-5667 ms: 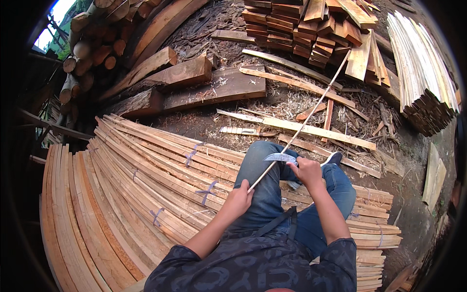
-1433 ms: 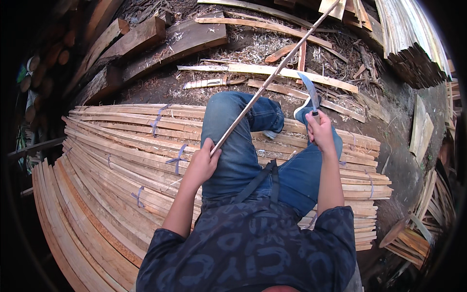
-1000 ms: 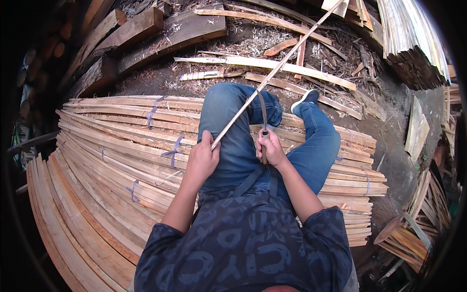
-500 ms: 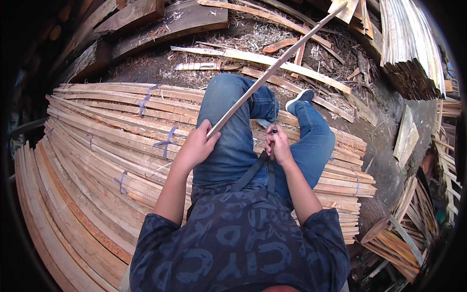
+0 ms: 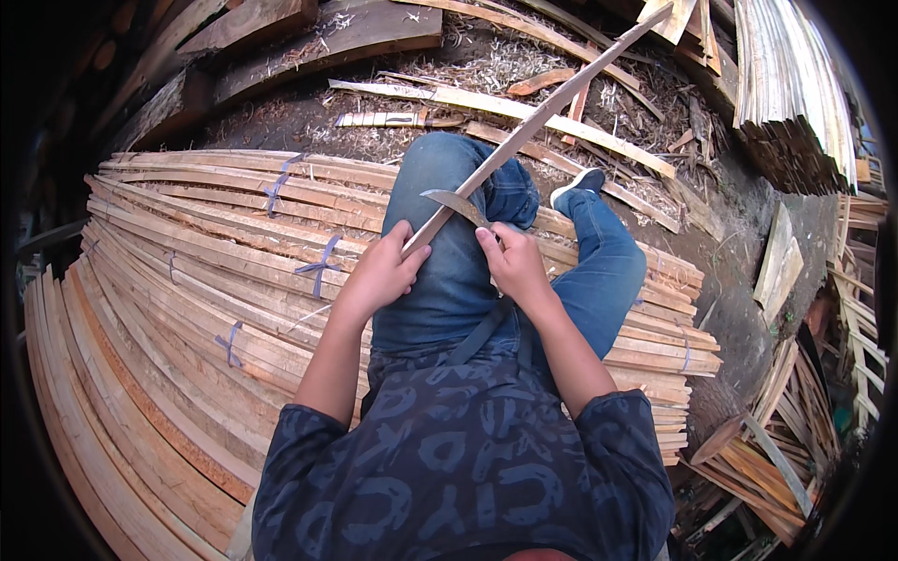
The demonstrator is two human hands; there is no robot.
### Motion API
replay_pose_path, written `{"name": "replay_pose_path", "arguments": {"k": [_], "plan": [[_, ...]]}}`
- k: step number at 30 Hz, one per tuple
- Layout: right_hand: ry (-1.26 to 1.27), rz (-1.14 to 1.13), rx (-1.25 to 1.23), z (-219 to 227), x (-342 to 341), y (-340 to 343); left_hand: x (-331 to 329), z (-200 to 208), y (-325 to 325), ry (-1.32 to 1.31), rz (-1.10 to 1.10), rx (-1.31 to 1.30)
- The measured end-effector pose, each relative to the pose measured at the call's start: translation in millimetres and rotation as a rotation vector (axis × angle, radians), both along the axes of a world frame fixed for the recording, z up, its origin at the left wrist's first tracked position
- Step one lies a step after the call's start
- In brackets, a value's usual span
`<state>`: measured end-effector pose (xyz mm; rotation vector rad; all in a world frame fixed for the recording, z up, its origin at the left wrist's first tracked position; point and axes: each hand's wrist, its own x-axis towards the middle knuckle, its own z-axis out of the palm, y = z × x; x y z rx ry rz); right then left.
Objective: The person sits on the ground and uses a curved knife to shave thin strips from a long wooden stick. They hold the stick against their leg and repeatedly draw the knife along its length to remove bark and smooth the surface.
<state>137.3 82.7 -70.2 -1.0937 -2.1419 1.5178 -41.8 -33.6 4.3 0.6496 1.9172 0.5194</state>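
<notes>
A long, thin wooden strip (image 5: 535, 120) slants from my lap up to the far right. My left hand (image 5: 382, 273) is closed round its near end, above my left thigh. In my right hand (image 5: 516, 264) I grip a knife, its handle mostly hidden by my fingers. The knife's curved blade (image 5: 456, 204) lies across the strip a short way beyond my left hand, its tip pointing left. A dark strap (image 5: 482, 332) hangs at my waist.
Bundles of wooden slats (image 5: 234, 280) tied with purple string (image 5: 321, 266) spread under and beside me. Thick planks (image 5: 327, 47) lie at the far left, with loose strips (image 5: 505, 110) and shavings ahead. A slat stack (image 5: 786, 84) stands far right, scrap wood (image 5: 762, 477) lower right.
My right hand has turned and moved left and slightly up, bringing the knife's blade onto the strip. The strip has rolled to show a broader face; my left hand stays closed on it.
</notes>
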Motion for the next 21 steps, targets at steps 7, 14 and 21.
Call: {"name": "replay_pose_path", "arguments": {"k": [7, 14, 21], "plan": [[-0.099, 0.022, 0.164, 10.5, -7.9, -1.7, 7.3, -11.9, -6.5, 0.234, -0.060, 0.043], [-0.130, 0.051, 0.338, 11.1, -9.7, -0.1, 7.7, -14.3, -8.5, 0.307, -0.100, 0.098], [-0.306, -0.067, 0.444, 5.8, -5.5, 32.6, 10.0, -21.7, -12.7, 0.450, -0.162, 0.161]]}}
